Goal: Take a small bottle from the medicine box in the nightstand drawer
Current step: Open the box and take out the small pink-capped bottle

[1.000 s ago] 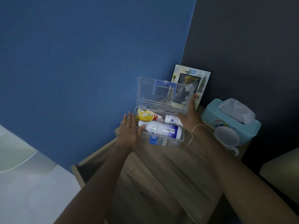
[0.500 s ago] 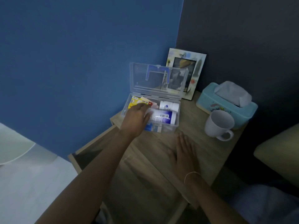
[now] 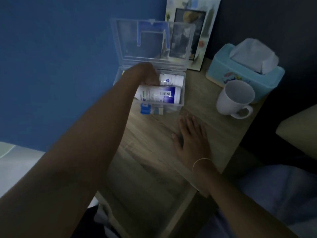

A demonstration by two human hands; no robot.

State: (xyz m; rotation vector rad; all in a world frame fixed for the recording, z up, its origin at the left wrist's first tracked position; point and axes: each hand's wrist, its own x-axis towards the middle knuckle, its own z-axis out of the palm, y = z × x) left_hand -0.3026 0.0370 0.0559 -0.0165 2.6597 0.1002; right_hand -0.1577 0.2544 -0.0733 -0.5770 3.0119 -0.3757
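The clear plastic medicine box (image 3: 182, 100) stands on the wooden nightstand top (image 3: 154, 131) with its lid (image 3: 151, 40) raised. Inside lie a large white and blue bottle (image 3: 159, 95) at the front and a small white bottle (image 3: 171, 80) behind it. My left hand (image 3: 145, 74) reaches down into the box, its fingers curled at the left end of the small bottle; the fingertips are hidden, so the grip is unclear. My right hand (image 3: 190, 136) lies flat on the nightstand in front of the box, fingers apart.
A white mug (image 3: 235, 98) and a light blue tissue box (image 3: 243, 69) stand right of the medicine box. A picture frame (image 3: 193, 28) leans on the dark wall behind. The blue wall is at the left. The open drawer (image 3: 142, 186) lies below.
My left hand has gone deeper into the box toward the small bottle. My right hand left the lid a second ago and rests flat on the nightstand. The camera moved closer.
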